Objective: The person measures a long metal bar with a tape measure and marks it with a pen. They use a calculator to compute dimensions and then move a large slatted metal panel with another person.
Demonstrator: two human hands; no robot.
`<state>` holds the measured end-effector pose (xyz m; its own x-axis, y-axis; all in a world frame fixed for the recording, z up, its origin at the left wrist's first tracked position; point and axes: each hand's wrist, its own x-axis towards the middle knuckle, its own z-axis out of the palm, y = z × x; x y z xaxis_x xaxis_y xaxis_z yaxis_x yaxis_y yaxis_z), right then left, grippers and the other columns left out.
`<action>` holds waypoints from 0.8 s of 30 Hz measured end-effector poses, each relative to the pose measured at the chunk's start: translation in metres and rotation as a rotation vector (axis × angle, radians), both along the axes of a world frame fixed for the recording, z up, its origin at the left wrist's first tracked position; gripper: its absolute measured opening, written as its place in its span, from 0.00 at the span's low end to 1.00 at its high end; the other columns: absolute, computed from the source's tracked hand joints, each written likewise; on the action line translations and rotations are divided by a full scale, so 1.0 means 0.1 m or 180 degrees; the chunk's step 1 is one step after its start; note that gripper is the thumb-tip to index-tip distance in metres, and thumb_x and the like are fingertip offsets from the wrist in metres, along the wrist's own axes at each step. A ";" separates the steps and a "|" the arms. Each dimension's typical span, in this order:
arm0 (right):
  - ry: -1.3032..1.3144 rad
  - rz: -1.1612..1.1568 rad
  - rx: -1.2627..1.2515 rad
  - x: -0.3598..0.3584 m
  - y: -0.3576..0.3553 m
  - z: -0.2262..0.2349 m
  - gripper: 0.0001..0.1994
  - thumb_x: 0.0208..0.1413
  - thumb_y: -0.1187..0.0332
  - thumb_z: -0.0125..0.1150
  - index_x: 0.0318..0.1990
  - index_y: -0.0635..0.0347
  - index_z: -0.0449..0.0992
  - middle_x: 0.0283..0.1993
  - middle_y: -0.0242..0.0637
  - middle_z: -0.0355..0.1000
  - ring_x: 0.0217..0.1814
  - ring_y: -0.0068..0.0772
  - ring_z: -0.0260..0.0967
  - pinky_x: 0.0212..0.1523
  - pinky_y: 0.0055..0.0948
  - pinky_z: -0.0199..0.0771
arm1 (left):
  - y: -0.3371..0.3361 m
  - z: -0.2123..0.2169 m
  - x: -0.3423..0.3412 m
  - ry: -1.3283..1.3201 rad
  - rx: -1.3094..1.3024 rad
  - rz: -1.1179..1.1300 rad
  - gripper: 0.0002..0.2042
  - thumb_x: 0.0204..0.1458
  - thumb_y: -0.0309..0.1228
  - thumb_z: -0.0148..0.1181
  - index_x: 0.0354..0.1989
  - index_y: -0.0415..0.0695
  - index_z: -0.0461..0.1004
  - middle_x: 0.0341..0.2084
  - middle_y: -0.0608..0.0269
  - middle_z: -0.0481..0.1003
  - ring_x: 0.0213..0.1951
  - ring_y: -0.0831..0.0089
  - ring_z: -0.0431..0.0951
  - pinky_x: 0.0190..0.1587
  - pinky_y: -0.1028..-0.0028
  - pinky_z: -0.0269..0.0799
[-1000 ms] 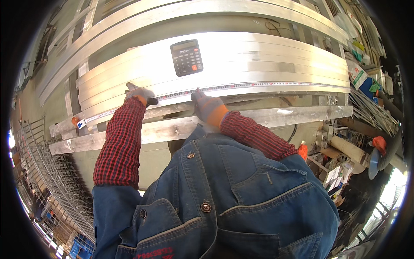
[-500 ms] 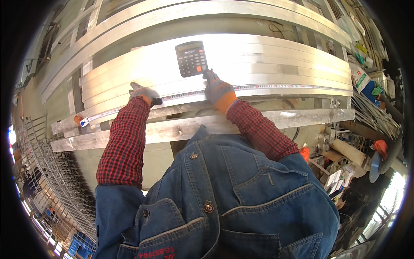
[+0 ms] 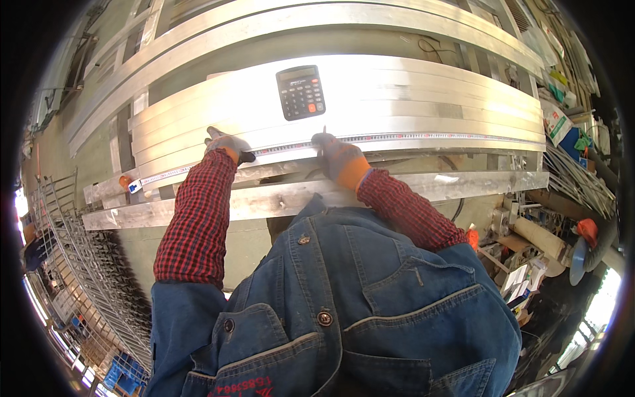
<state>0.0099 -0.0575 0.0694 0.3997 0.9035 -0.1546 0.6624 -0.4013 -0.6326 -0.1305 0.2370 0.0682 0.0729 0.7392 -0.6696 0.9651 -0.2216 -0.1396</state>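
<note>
Several pale metal bars (image 3: 423,99) lie side by side in front of me. Along their near edge runs a stretched tape measure (image 3: 403,137), its white and orange case (image 3: 134,186) at the left end. My left hand (image 3: 228,143), in a grey and orange glove, rests on the bars by the tape with its fingers apart. By the tape, further right, is my right hand (image 3: 340,157), gloved alike, its fingers pinched; a thin pencil-like stick (image 3: 325,129) pokes up from them, mostly hidden. A black calculator (image 3: 301,93) lies on the bars just beyond that hand.
Long metal beams (image 3: 284,202) cross in front of my body, and more lie behind the bars. Metal racks (image 3: 86,264) stand at the left. Thin rods (image 3: 579,182), a cardboard tube (image 3: 539,238) and mixed clutter fill the right side.
My right hand has drawn back from the calculator's lower corner toward the tape. My left hand stays by the tape. The whole view has shifted slightly.
</note>
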 end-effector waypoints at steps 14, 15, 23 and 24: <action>-0.0255 0.0487 -0.0921 -0.30 -0.18 -0.21 0.23 0.66 0.68 0.54 0.68 0.60 0.68 0.73 0.59 0.71 0.55 0.54 0.84 0.57 0.46 0.83 | 0.15 -0.34 -0.06 0.0160 -0.0182 -0.0243 0.70 0.35 0.44 0.92 0.79 0.39 0.39 0.74 0.33 0.61 0.75 0.43 0.67 0.75 0.52 0.70; -0.0286 0.0469 -0.0886 -0.30 -0.18 -0.22 0.23 0.67 0.68 0.54 0.68 0.60 0.68 0.73 0.59 0.72 0.55 0.54 0.84 0.58 0.46 0.83 | 0.13 -0.29 -0.07 0.0063 -0.0140 -0.0195 0.70 0.35 0.43 0.92 0.80 0.40 0.40 0.74 0.34 0.61 0.74 0.43 0.68 0.76 0.52 0.70; -0.0275 0.0419 -0.0924 -0.26 -0.22 -0.10 0.21 0.69 0.69 0.52 0.67 0.62 0.68 0.62 0.54 0.78 0.55 0.53 0.84 0.54 0.48 0.84 | -0.04 0.14 -0.08 -0.0297 -0.0086 0.0122 0.71 0.32 0.42 0.94 0.81 0.44 0.42 0.76 0.41 0.61 0.74 0.42 0.69 0.77 0.51 0.68; -0.0197 0.0365 -0.0977 -0.24 -0.24 -0.06 0.21 0.69 0.69 0.52 0.68 0.62 0.68 0.66 0.55 0.76 0.55 0.55 0.83 0.56 0.48 0.83 | -0.04 0.15 -0.07 -0.0277 -0.0086 0.0128 0.71 0.33 0.42 0.94 0.81 0.44 0.42 0.76 0.41 0.61 0.74 0.42 0.69 0.77 0.51 0.68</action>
<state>-0.0141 -0.0818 0.0636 0.3152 0.8582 -0.4051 0.7478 -0.4874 -0.4508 -0.1372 0.2327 0.0833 0.1023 0.7243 -0.6818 0.9815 -0.1851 -0.0493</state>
